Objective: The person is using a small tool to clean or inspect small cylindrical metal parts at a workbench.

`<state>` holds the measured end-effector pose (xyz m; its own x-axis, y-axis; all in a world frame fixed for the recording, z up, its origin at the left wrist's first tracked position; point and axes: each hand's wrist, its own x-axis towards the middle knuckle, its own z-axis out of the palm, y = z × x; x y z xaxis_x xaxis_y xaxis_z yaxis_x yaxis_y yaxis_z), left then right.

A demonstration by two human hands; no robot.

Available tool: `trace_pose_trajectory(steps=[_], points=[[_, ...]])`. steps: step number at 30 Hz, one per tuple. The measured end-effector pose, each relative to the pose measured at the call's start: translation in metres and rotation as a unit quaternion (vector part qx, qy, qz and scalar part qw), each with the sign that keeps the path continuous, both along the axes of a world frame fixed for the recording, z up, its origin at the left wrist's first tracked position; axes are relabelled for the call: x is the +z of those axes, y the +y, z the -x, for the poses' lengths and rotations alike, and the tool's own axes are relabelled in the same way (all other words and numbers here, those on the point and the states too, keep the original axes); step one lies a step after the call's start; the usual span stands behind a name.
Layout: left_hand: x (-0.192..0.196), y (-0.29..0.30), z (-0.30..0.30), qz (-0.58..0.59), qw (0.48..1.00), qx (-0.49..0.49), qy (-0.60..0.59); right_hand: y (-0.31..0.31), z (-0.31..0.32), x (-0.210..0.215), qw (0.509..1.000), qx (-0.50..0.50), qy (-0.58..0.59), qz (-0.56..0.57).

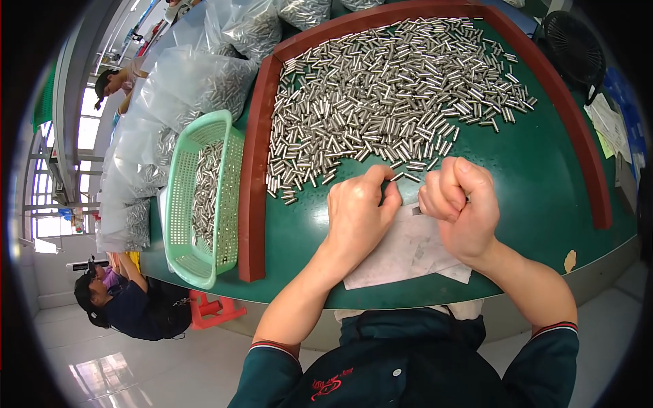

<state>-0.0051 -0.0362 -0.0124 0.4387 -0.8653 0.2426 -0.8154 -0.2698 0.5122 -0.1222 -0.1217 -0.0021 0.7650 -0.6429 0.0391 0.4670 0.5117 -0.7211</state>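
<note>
My left hand [360, 209] is closed over the near edge of a heap of short metal pins [388, 88], thumb and forefinger curled together. A loose pin lies by its fingertips; what the fingers hold, if anything, is hidden. To its right my right hand [466, 207] is curled into a fist, knuckles up. The end of a metal pin [417, 211] shows beneath its fingers, and the rest of the grip is hidden. Under and between both hands lies a stained white cloth or paper sheet [398, 262] on the green tabletop [503, 163].
Dark red rails [253, 183] border the heap. Left of them stands a light green basket [221, 251] with more pins. Clear plastic bags [183, 85] of pins line the far left. A black fan [575, 47] stands far right. Other people [129, 299] sit at the left.
</note>
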Motion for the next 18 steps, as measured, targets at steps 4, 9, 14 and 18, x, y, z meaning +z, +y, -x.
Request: trace_pose_trajectory(steps=[4, 9, 14, 18], points=[[0.001, 0.002, -0.004, -0.003, 1.000, -0.002, 0.019, -0.001, -0.002, 0.000, 1.000, 0.002, 0.003, -0.001], [0.010, 0.004, -0.001, -0.005, 0.995, -0.048, 0.085, -0.002, 0.003, 0.001, 1.000, -0.007, 0.002, 0.009], [0.013, 0.020, 0.003, -0.056, 0.980, -0.094, 0.166, -0.003, 0.002, 0.000, 0.999, -0.014, -0.023, -0.019], [0.014, 0.020, 0.004, -0.080, 0.975, -0.080, 0.191, -0.002, 0.005, 0.003, 1.000, -0.012, -0.019, -0.021]])
